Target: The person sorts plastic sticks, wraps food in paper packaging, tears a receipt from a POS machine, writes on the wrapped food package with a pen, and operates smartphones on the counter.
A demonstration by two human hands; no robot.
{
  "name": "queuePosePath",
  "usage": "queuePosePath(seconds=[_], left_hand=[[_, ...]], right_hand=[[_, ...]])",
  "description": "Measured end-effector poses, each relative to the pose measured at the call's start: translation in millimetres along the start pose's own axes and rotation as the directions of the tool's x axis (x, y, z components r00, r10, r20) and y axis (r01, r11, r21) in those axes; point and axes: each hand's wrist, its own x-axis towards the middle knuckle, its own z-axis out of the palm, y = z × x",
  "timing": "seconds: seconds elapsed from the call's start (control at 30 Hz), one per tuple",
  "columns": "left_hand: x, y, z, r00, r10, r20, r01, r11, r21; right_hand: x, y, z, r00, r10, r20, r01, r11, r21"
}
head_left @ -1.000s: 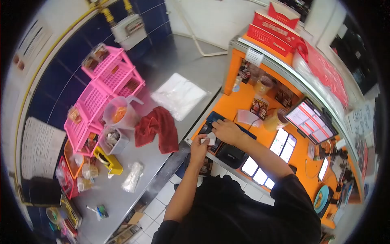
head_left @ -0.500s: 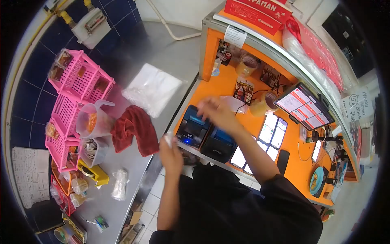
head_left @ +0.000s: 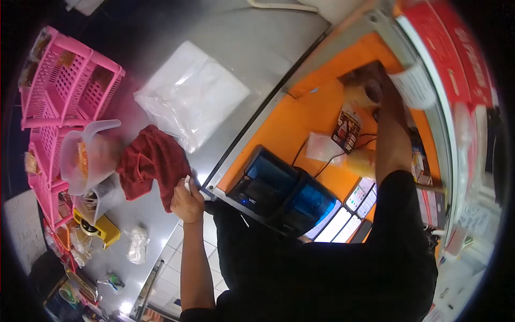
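Observation:
My left hand [head_left: 188,203] is closed, with a small white piece, perhaps folded paper [head_left: 187,182], poking out between thumb and fingers. It is beside the steel counter's edge, close to a dark red cloth [head_left: 147,163]. My right hand [head_left: 367,72] reaches deep into the orange shelf, by a roll of tape [head_left: 367,92]. Shadow and blur hide its fingers, so its grip cannot be made out. Below that arm stand two black and blue receipt printers, one [head_left: 260,180] with a blue light and another [head_left: 308,206] alongside.
White plastic sheets [head_left: 196,88] lie on the steel counter. Pink baskets [head_left: 70,80], a clear jug [head_left: 88,155] and a yellow tape dispenser [head_left: 99,228] line the left. Several phones [head_left: 343,222] lie on the orange surface. A shelf edge [head_left: 424,53] overhangs my right arm.
My right hand has gone from above the printers far into the shelf. My left hand has shifted toward the red cloth, still holding the white piece. The view has turned and moved closer.

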Motion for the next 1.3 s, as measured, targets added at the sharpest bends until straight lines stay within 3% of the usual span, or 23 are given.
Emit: queuePosePath(seconds=[0.43, 0.57, 0.83, 1.3], left_hand=[[-1, -5, 2, 0.998, 0.023, 0.055, -0.022, 1.000, -0.022], [2, -2, 4, 0.998, 0.055, -0.020, -0.056, 0.998, -0.043], [-1, -5, 2, 0.997, 0.023, 0.074, -0.024, 1.000, 0.010], [2, -6, 3, 0.997, 0.075, 0.028, -0.074, 0.997, -0.025]], right_hand=[[17, -4, 16, 0.999, -0.046, 0.013, 0.047, 0.998, -0.052], [17, -6, 18, 0.998, -0.050, 0.025, 0.052, 0.996, -0.068], [26, -9, 23, 0.998, -0.032, 0.055, 0.039, 0.991, -0.125], [29, -12, 17, 0.997, -0.058, 0.048, 0.063, 0.992, -0.106]])
